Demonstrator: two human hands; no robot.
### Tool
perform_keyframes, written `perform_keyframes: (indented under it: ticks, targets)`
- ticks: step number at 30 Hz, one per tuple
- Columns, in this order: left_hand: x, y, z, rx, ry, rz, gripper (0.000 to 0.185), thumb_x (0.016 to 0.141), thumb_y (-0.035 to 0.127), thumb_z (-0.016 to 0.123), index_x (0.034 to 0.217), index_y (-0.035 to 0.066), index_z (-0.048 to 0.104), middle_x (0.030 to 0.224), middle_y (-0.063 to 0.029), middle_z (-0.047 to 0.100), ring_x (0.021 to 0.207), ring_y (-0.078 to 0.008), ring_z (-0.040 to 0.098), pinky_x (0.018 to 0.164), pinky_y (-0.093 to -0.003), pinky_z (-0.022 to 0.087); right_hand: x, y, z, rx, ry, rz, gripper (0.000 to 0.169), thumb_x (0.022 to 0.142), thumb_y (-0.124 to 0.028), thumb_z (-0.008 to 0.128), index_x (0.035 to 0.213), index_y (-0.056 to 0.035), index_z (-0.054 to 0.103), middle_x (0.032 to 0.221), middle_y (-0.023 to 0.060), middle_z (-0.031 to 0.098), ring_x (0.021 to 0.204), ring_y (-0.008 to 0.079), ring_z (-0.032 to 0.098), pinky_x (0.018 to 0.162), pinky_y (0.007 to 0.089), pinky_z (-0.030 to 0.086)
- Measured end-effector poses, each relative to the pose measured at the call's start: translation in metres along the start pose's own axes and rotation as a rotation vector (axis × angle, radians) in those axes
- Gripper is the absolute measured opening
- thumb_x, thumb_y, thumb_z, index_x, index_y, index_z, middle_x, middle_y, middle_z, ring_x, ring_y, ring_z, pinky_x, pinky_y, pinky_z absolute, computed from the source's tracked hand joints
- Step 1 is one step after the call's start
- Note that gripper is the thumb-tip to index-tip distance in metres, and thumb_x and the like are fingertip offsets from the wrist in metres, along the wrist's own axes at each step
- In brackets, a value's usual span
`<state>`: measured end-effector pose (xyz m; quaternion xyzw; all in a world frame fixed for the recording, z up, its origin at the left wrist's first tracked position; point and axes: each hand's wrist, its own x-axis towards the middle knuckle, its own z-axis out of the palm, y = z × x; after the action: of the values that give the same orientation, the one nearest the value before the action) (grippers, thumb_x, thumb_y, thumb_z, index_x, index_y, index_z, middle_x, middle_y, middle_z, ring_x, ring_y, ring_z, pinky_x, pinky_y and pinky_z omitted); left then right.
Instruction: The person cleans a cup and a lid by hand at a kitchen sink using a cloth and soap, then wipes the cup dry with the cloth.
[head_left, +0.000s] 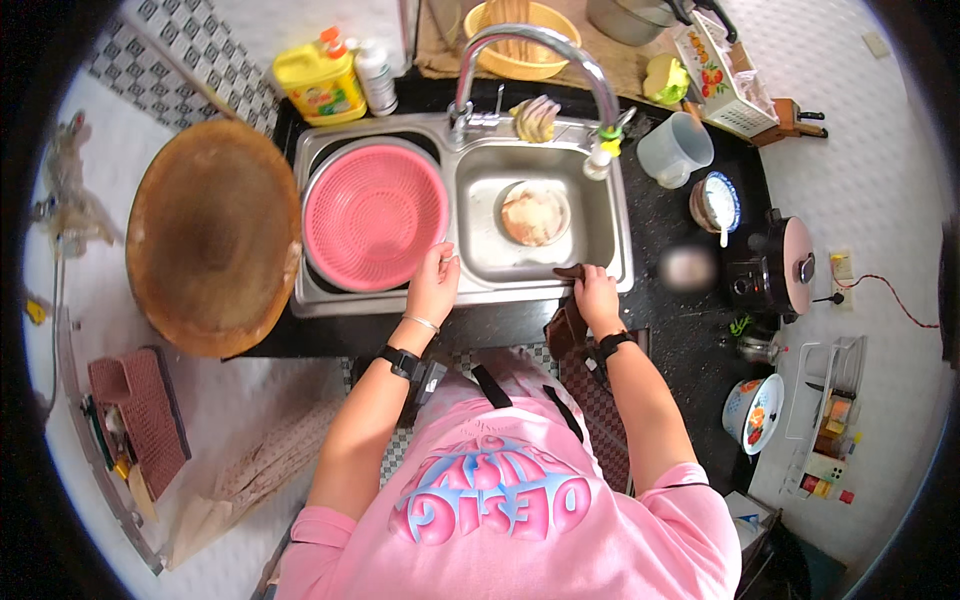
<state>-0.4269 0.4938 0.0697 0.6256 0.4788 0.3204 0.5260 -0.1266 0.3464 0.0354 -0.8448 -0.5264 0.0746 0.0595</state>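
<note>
In the head view, my right hand (598, 298) grips a dark brown cloth (565, 331) at the sink's front right rim. One end of the cloth lies over the rim, and the rest hangs down before the counter edge. My left hand (433, 283), its fingers curled together and nothing visible in them, is by the lower right rim of a pink plastic colander (375, 217). Whether it touches that rim is unclear. The colander sits over the left basin of the steel sink (480, 291). A round, pale, brown-stained dish (535, 214) lies in the right basin.
A curved chrome faucet (536, 34) arches over the sink. A large round wooden board or lid (214, 238) stands at left. Behind are a yellow detergent jug (319, 82) and a yellow basket (555, 56). A plastic measuring jug (673, 150), a bowl (715, 202) and an electric cooker (772, 264) line the right.
</note>
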Motion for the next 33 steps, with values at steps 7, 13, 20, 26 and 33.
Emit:
perform_keyframes:
  ticks: [7, 13, 20, 26, 33]
  targets:
    - [0.112, 0.061, 0.092, 0.225, -0.079, 0.113, 0.043, 0.091, 0.021, 0.063, 0.13, 0.006, 0.052, 0.119, -0.0204, 0.06, 0.097, -0.0317, 0.065, 0.086, -0.0395, 0.052, 0.149, 0.005, -0.079, 0.804, 0.28, 0.191, 0.042, 0.09, -0.031, 0.068, 0.121, -0.0048, 0.058, 0.104, 0.0244, 0.068, 0.098, 0.0359, 0.067, 0.085, 0.0393, 0.052]
    - [0.205, 0.089, 0.149, 0.584, -0.137, 0.188, 0.043, 0.088, 0.021, 0.064, 0.129, 0.017, 0.056, 0.127, -0.023, 0.052, 0.109, -0.0411, 0.058, 0.095, -0.0446, 0.048, 0.202, 0.015, -0.025, 1.219, -0.297, 0.404, 0.051, 0.08, -0.026, 0.076, 0.119, 0.0036, 0.06, 0.108, 0.0173, 0.069, 0.1, 0.0253, 0.066, 0.087, 0.0346, 0.052]
    - [0.302, 0.081, 0.196, 0.979, -0.359, 0.02, 0.06, 0.082, 0.022, 0.069, 0.138, 0.034, 0.053, 0.153, -0.0335, 0.02, 0.123, -0.0522, 0.048, 0.101, -0.0477, 0.046, 0.261, -0.02, -0.049, 0.858, 0.187, -0.137, 0.043, 0.082, -0.014, 0.069, 0.121, -0.0013, 0.055, 0.109, 0.0266, 0.062, 0.106, 0.0449, 0.059, 0.093, 0.045, 0.049]
    - [0.273, 0.028, 0.173, 0.892, -0.218, 0.193, 0.025, 0.083, 0.011, 0.056, 0.107, 0.011, 0.062, 0.114, -0.0229, 0.05, 0.103, -0.0443, 0.055, 0.084, -0.0505, 0.051, 0.309, -0.035, -0.039, 0.441, 0.444, -0.253, 0.061, 0.08, -0.009, 0.072, 0.134, -0.0023, 0.046, 0.15, 0.0297, 0.028, 0.131, 0.0521, 0.036, 0.109, 0.0513, 0.035]
    - [0.186, 0.015, 0.109, 0.621, -0.108, 0.178, 0.037, 0.078, 0.004, 0.06, 0.115, 0.005, 0.063, 0.122, -0.0297, 0.05, 0.104, -0.0457, 0.056, 0.092, -0.0486, 0.048, 0.314, -0.055, 0.023, 0.204, 0.149, -0.289, 0.067, 0.079, -0.01, 0.061, 0.141, 0.0054, 0.041, 0.147, 0.0331, 0.035, 0.136, 0.0464, 0.035, 0.114, 0.047, 0.032]
